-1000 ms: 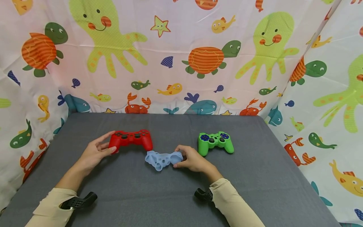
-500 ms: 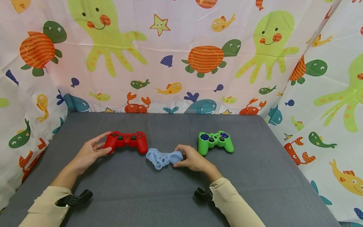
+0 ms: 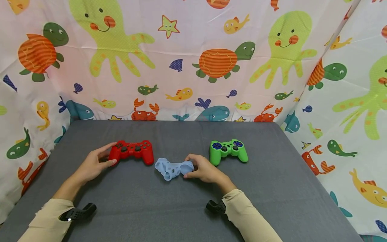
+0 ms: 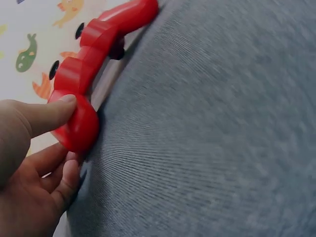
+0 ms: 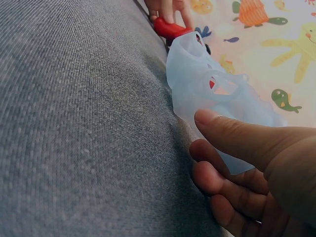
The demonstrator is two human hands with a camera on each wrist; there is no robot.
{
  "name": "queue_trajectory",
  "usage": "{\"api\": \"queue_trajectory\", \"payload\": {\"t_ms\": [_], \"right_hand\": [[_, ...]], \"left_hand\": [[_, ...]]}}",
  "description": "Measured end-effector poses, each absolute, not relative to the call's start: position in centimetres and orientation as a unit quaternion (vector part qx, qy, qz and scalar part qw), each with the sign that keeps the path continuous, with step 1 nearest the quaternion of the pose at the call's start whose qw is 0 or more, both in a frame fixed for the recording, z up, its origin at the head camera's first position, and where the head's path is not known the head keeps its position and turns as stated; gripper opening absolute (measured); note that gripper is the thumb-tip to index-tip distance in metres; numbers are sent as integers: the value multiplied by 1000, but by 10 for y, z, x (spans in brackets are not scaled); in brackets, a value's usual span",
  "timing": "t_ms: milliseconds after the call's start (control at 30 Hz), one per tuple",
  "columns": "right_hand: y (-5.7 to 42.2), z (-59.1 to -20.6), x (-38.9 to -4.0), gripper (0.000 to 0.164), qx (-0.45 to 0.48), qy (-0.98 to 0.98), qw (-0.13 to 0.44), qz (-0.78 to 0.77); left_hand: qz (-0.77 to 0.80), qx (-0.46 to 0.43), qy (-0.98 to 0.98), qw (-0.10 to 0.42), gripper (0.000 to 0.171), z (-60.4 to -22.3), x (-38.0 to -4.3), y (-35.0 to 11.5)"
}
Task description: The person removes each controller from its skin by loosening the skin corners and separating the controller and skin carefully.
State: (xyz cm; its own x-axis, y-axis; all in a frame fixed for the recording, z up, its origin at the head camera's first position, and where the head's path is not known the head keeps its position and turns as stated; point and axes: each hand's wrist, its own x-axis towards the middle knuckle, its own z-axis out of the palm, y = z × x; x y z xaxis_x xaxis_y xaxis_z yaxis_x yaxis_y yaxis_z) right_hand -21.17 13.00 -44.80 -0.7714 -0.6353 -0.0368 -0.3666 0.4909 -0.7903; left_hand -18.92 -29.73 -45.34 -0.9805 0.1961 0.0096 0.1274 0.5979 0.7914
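Left fingers [image 4: 68, 180] pinching end of red controller [image 3: 131, 150], right fingers [image 5: 208, 177] pinching blue cover [image 5: 195, 98]

On the grey worktop [image 3: 151, 208], the left hand's grip [image 3: 92, 164] pinches one end of a red controller [image 3: 131, 150]; the right hand's grip [image 3: 204, 169] pinches a pale-blue cover [image 3: 169, 164] (holed in several places), near a green controller [image 3: 229, 152].
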Motion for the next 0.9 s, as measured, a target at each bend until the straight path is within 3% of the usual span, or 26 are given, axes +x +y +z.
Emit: {"api": "queue_trajectory", "payload": {"t_ms": [333, 667, 900], "right_hand": [[130, -446, -211, 36, -293, 852, 158, -405], [130, -446, -210, 37, -292, 854, 156, -400], [130, -447, -211, 37, -295, 854, 155, -400]], "left_hand": [[414, 88, 906, 12, 65, -453, -187, -295], [457, 68, 885, -60, 47, -431, -176, -287], [480, 72, 871, -75, 40, -414, -170, -268]]}}
